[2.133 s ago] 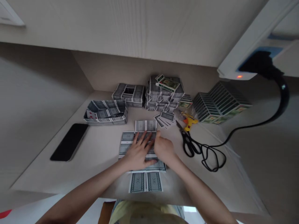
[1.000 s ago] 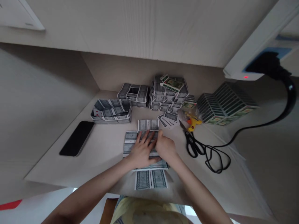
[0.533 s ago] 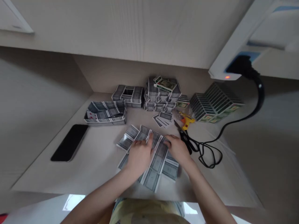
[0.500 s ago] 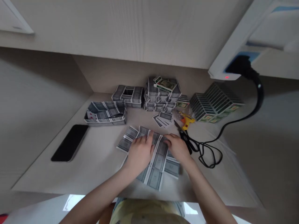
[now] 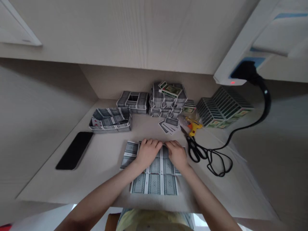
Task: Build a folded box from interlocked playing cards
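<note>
A panel of playing cards (image 5: pixel 154 185), joined edge to edge with their patterned backs up, lies on the desk in front of me. Along its far edge, my left hand (image 5: pixel 149 153) is closed with bent fingers on the cards, left of the middle. My right hand (image 5: pixel 177 156) grips the same edge just to the right, thumb and fingers close together. Both hands cover part of the panel, and the fingertips are partly hidden. Beyond them a few loose playing cards (image 5: pixel 171 123) lie fanned out. Black-handled scissors (image 5: pixel 193 150) rest right of my right hand.
A yellow glue gun (image 5: pixel 194 127) lies behind the scissors, near a coiled black cord (image 5: pixel 216 162). An open card-built box (image 5: pixel 112 129), a stack of card-built boxes (image 5: pixel 166 102) and card packs (image 5: pixel 223 107) stand behind. A phone (image 5: pixel 75 150) lies left. A shelf (image 5: pixel 134 38) overhangs the desk.
The card panel has turned to lie square to me and nearer the desk's front. Both hands have shifted to its far edge. The view has tilted slightly.
</note>
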The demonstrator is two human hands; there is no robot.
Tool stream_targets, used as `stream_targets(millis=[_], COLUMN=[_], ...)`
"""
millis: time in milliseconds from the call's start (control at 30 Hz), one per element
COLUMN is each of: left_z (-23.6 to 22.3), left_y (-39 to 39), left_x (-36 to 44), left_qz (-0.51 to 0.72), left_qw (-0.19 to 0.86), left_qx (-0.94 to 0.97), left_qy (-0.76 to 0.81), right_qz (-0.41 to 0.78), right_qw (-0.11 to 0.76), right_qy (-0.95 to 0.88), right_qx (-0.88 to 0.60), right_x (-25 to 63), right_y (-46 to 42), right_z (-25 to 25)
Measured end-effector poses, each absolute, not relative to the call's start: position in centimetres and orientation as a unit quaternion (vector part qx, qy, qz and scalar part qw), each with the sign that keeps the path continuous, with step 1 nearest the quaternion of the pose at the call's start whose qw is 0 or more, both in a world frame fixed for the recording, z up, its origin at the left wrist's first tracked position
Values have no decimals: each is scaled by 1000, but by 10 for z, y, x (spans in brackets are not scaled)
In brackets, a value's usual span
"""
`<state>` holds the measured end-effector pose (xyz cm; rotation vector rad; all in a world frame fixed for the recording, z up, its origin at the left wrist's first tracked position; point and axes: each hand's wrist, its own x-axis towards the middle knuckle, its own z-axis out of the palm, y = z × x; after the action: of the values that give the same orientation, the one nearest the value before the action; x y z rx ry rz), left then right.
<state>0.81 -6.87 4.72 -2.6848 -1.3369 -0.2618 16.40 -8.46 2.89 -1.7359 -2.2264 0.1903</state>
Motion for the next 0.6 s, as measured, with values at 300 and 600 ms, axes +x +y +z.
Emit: stream_targets(millis=[300,600], left_z=[54,69], left_y=[-72,-79], left_x=[7,-63], left_qz=[-100,-291], left_qw=[10,-170], left_qx=[-886,-775], left_qy=[-452,-535], right_qz=[101,325], right_qw=[149,455], right_qy=[-776,-581], right_qx=[-605,-591], right_x=[162,214], right_y=[-87,-99], right_z=[40,28])
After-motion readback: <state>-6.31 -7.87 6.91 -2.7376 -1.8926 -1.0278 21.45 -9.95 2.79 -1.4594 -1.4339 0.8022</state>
